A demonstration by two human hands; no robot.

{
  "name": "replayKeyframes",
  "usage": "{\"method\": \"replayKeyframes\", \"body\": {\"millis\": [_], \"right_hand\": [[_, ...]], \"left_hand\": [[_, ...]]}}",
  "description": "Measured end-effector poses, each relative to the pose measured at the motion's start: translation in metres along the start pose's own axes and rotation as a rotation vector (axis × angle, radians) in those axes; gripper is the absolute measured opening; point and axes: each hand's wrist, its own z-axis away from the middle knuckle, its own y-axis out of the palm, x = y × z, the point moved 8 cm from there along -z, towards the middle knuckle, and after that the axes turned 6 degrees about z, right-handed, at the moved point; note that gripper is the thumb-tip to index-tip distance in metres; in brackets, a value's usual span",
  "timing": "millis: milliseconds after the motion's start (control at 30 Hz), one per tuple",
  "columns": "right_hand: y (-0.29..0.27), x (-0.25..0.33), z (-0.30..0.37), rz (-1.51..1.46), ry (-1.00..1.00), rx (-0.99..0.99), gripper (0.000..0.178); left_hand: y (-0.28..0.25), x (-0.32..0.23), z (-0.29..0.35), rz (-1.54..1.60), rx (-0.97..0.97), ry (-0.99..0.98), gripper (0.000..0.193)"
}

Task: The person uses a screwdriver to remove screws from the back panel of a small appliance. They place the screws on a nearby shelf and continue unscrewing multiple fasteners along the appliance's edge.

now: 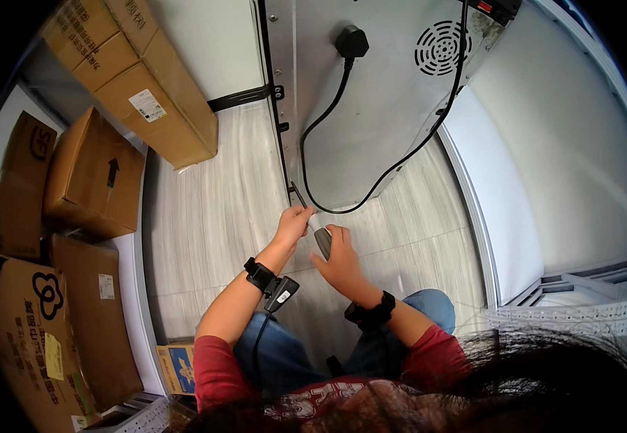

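Note:
A screwdriver (pixel 323 241) with a dark grey handle slants up and left toward the lower edge of a grey metal cabinet (pixel 393 108). My right hand (pixel 342 258) is wrapped round its handle. My left hand (pixel 295 224) is closed in a pinch on the shaft, farther forward. The tip reaches the cabinet's left edge strip near its bottom; whether it sits in a screw is too small to tell. A black plug (pixel 352 43) is on the cabinet's panel. Its black cable (pixel 336 209) loops down just beyond my hands.
Cardboard boxes stand along the left: a tall box (pixel 162 115), a box with an arrow (pixel 100 173) and several more. A white panel (pixel 501 209) borders the right. The pale wood-look floor (pixel 212 195) lies below. A round vent (pixel 443 47) marks the cabinet.

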Motion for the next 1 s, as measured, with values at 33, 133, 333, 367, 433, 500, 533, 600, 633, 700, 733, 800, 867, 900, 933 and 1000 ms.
{"method": "replayKeyframes", "body": {"millis": [33,133,333,367,433,500,533,600,633,700,733,800,867,900,933,1000], "right_hand": [[-0.001,0.003,0.001,0.022,0.000,0.008,0.045],[-0.005,0.006,0.003,0.079,-0.007,0.011,0.048],[-0.024,-0.001,-0.005,0.072,-0.001,-0.077,0.049],[-0.026,-0.003,-0.005,0.069,0.011,-0.088,0.048],[-0.026,-0.004,-0.006,0.046,0.026,-0.091,0.046],[-0.025,-0.007,-0.006,0.013,0.044,-0.073,0.045],[-0.023,-0.005,-0.006,0.003,0.038,-0.068,0.044],[-0.019,-0.001,-0.008,-0.019,0.023,-0.058,0.044],[-0.017,0.000,-0.008,-0.023,-0.004,-0.085,0.044],[-0.013,0.006,-0.005,-0.033,-0.062,-0.137,0.045],[-0.009,0.008,-0.003,-0.019,-0.055,-0.093,0.045],[-0.002,0.011,0.002,0.013,-0.035,-0.007,0.044],[0.008,0.006,0.003,0.029,0.004,0.061,0.042],[0.012,0.003,0.004,0.040,0.026,0.093,0.042],[0.016,-0.001,0.004,0.034,0.062,0.112,0.041],[0.024,-0.006,0.002,0.021,0.142,0.142,0.039]], "left_hand": [[-0.002,0.001,-0.001,0.029,-0.006,-0.005,0.027],[-0.003,-0.013,0.000,-0.314,-0.070,0.170,0.028],[0.017,-0.059,0.045,-0.805,-0.283,0.703,0.019],[0.020,-0.062,0.048,-0.841,-0.270,0.695,0.016],[0.022,-0.067,0.055,-0.914,-0.253,0.682,0.016],[0.037,-0.071,0.064,-0.949,-0.141,0.854,0.024],[0.043,-0.071,0.069,-0.966,-0.084,0.939,0.029],[0.052,-0.067,0.074,-1.043,0.035,1.022,0.034],[0.054,-0.065,0.077,-1.082,0.094,1.063,0.037],[0.049,-0.067,0.081,-1.128,0.098,1.131,0.040],[0.047,-0.067,0.084,-1.152,0.099,1.165,0.042],[0.043,-0.062,0.087,-1.147,0.071,1.152,0.043],[0.039,-0.058,0.089,-1.134,0.050,1.157,0.043],[0.038,-0.056,0.090,-1.122,0.039,1.170,0.042],[0.038,-0.056,0.092,-1.111,0.031,1.183,0.041],[0.033,-0.058,0.092,-1.065,0.005,1.185,0.039]]}}
